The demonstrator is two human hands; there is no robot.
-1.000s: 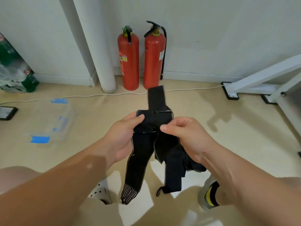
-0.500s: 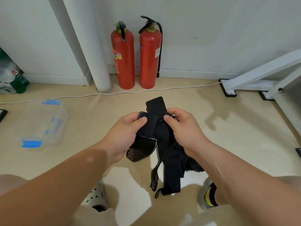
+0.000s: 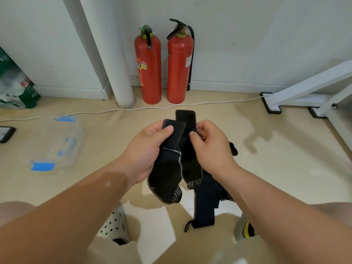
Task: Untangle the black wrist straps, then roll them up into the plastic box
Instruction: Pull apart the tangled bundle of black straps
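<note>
Currently, head view only. Left hand point(image 3: 150, 149) curls round the upper end of one band of the black wrist straps point(image 3: 171, 168), thumb pressed on its top edge. Right hand point(image 3: 211, 149), just beside the left, pinches a neighbouring band between thumb and forefinger. The bundle hangs between and below both hands, above the floor point(image 3: 266, 168). Two striped ends dangle under the left hand; a longer tail with a small loop drops below the right wrist.

Risk (judgement): the bands cross between the hands, so a straight pull apart would likely cinch the crossing, not free it. What look like hook-and-loop patches may cling together if they touch. The right hand's pinch is light; the hanging tail's weight could drag its band out and drop it.

Container: plastic box point(image 3: 57, 141), clear with blue clips, sits on the floor well to the left of the left hand. No dark strap shows inside; its walls are blurred, so anything else is uncertain.
</note>
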